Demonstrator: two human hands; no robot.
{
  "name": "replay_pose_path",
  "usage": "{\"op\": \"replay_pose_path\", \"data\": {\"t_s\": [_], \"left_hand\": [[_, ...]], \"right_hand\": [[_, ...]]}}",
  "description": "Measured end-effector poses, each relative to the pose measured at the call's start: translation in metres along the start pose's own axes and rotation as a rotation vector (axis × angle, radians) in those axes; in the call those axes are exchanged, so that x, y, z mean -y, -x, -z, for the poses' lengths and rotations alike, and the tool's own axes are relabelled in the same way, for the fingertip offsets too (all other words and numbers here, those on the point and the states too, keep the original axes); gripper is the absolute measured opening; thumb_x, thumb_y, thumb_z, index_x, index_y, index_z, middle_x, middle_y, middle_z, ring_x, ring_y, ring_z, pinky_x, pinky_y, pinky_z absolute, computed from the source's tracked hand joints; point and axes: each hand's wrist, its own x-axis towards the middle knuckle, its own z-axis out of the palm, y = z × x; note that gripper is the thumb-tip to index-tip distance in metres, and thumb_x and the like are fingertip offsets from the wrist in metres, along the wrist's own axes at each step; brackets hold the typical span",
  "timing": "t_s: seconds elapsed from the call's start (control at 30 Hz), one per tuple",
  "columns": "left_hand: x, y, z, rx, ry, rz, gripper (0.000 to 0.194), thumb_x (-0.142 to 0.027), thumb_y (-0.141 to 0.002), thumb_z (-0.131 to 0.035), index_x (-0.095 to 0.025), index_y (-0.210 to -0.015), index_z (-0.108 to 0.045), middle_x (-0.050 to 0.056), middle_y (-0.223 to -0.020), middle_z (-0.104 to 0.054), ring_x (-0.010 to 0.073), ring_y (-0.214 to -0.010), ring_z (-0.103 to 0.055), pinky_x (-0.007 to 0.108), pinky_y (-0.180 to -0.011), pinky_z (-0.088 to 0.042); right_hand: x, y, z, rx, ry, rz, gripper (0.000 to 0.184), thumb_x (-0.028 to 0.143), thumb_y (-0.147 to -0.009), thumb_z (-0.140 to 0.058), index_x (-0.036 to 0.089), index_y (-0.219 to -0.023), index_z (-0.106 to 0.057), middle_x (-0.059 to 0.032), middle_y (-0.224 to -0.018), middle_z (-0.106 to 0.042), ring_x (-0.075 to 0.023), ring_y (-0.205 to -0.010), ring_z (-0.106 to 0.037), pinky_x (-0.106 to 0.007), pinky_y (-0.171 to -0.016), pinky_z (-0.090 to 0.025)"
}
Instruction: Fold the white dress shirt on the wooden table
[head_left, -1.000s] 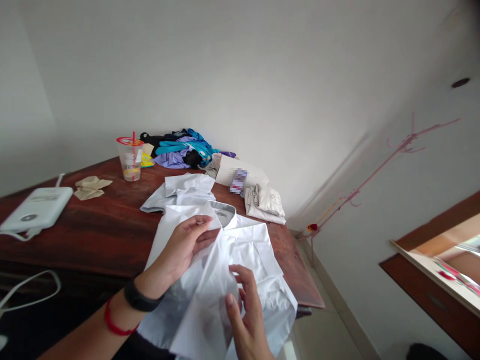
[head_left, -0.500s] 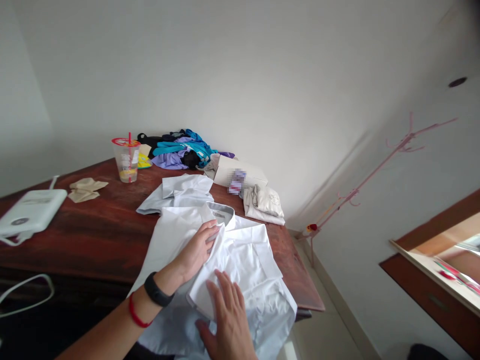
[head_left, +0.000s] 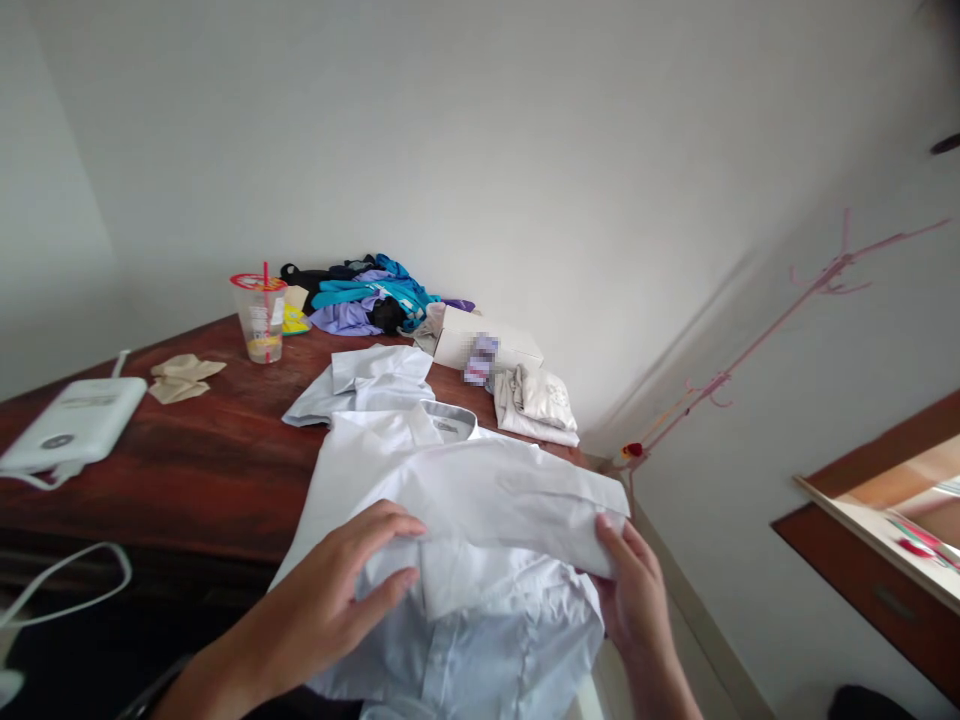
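Note:
A white collared shirt [head_left: 360, 455] lies on the dark red-brown table, its lower part hanging over the near edge. My right hand [head_left: 634, 580] pinches the shirt's right side, thumb on top, holding that edge slightly raised. My left hand [head_left: 360, 570] hovers at the shirt's front with thumb and fingers apart, close to the fabric and gripping nothing. The collar, with a label inside, faces the far side. One short sleeve [head_left: 382, 370] of white cloth lies spread just beyond the collar; whether it belongs to another garment I cannot tell.
On the wooden table [head_left: 225, 450] stand a plastic cup [head_left: 259, 325] with a red straw, a white power bank [head_left: 75, 425], a crumpled napkin [head_left: 184, 378], a clothes heap [head_left: 375, 300], a white box [head_left: 487, 340] and folded beige cloth [head_left: 536, 405]. A pink coat rack [head_left: 772, 325] is at right.
My right hand has moved right and now grips the shirt's side, drawing it out flat. My left hand has left the area below the collar and come nearer, fingers apart.

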Motion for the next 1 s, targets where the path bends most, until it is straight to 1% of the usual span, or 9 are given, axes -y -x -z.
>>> {"op": "replay_pose_path", "data": {"t_s": [0.1,0.17,0.23,0.3,0.47,0.63,0.73,0.83,1.0], "left_hand": [[0.014,0.004,-0.008,-0.051,-0.258,-0.111,0.048,-0.038,-0.089,-0.073,-0.035,-0.137,-0.067,0.006,-0.151,-0.056,0.0359,-0.138,-0.052,0.045,-0.118,-0.042],[0.026,0.004,-0.015,-0.079,-0.366,-0.146,0.069,-0.037,-0.082,-0.080,-0.036,-0.148,-0.058,0.005,-0.162,-0.044,0.0398,-0.147,-0.041,0.053,-0.123,-0.035],[0.038,0.004,-0.021,-0.049,-0.411,-0.140,0.093,-0.045,-0.077,-0.086,-0.037,-0.158,-0.043,0.006,-0.168,-0.032,0.0429,-0.152,-0.032,0.059,-0.124,-0.028],[0.049,0.003,-0.024,-0.005,-0.427,-0.113,0.101,-0.058,-0.076,-0.084,-0.035,-0.162,-0.035,0.008,-0.169,-0.028,0.0435,-0.153,-0.030,0.061,-0.125,-0.024],[0.063,0.002,-0.019,0.031,-0.433,-0.072,0.075,-0.062,-0.089,-0.070,-0.037,-0.156,-0.046,0.005,-0.166,-0.035,0.0376,-0.153,-0.032,0.058,-0.127,-0.017],[0.056,-0.002,-0.010,-0.023,-0.372,-0.005,0.066,-0.056,-0.094,-0.066,-0.037,-0.155,-0.048,0.005,-0.167,-0.032,0.0384,-0.155,-0.026,0.062,-0.126,-0.017],[0.050,-0.011,-0.008,-0.093,-0.376,0.006,0.062,-0.053,-0.096,-0.063,-0.034,-0.153,-0.051,0.006,-0.167,-0.034,0.0388,-0.156,-0.023,0.063,-0.125,-0.017],[0.042,-0.024,-0.006,-0.091,-0.364,-0.044,0.059,-0.052,-0.095,-0.066,-0.031,-0.150,-0.057,0.006,-0.165,-0.040,0.0382,-0.156,-0.025,0.060,-0.127,-0.015],[0.040,-0.047,-0.008,-0.063,-0.471,-0.113,0.057,-0.050,-0.099,-0.059,-0.029,-0.152,-0.053,0.007,-0.165,-0.039,0.0363,-0.156,-0.025,0.056,-0.127,-0.017]], "right_hand": [[0.024,-0.017,0.029,-0.121,-0.111,-0.053,0.044,0.039,-0.063,-0.091,0.018,-0.097,-0.073,-0.0012,-0.074,-0.074,-0.0164,-0.054,-0.066,-0.024,-0.048,-0.056],[0.034,-0.025,0.046,-0.169,-0.148,-0.052,0.040,0.033,-0.061,-0.090,0.017,-0.094,-0.073,-0.0022,-0.076,-0.075,-0.0165,-0.055,-0.067,-0.025,-0.051,-0.059],[0.040,-0.031,0.058,-0.196,-0.153,-0.041,0.036,0.032,-0.062,-0.087,0.016,-0.092,-0.074,-0.0041,-0.080,-0.076,-0.0192,-0.060,-0.070,-0.029,-0.057,-0.062],[0.042,-0.035,0.067,-0.205,-0.141,-0.027,0.034,0.033,-0.063,-0.083,0.016,-0.091,-0.074,-0.0060,-0.083,-0.077,-0.0242,-0.069,-0.074,-0.035,-0.065,-0.065],[0.043,-0.034,0.078,-0.226,-0.201,-0.084,0.033,0.030,-0.057,-0.083,0.016,-0.085,-0.074,-0.0071,-0.073,-0.076,-0.0335,-0.079,-0.076,-0.048,-0.079,-0.064],[0.036,-0.024,0.096,-0.265,-0.238,-0.046,0.031,0.027,-0.057,-0.080,0.018,-0.086,-0.074,-0.0062,-0.076,-0.077,-0.0327,-0.075,-0.076,-0.050,-0.078,-0.064],[0.033,-0.021,0.108,-0.272,-0.230,-0.008,0.030,0.029,-0.060,-0.079,0.019,-0.088,-0.075,-0.0051,-0.077,-0.077,-0.0296,-0.069,-0.075,-0.049,-0.077,-0.064],[0.031,-0.022,0.116,-0.282,-0.211,-0.035,0.033,0.029,-0.057,-0.082,0.020,-0.088,-0.075,-0.0032,-0.077,-0.076,-0.0265,-0.063,-0.073,-0.045,-0.072,-0.064],[0.028,-0.032,0.129,-0.246,-0.078,-0.082,0.043,0.029,-0.048,-0.091,0.017,-0.086,-0.075,-0.0021,-0.073,-0.075,-0.0211,-0.054,-0.068,-0.031,-0.051,-0.059]]}}
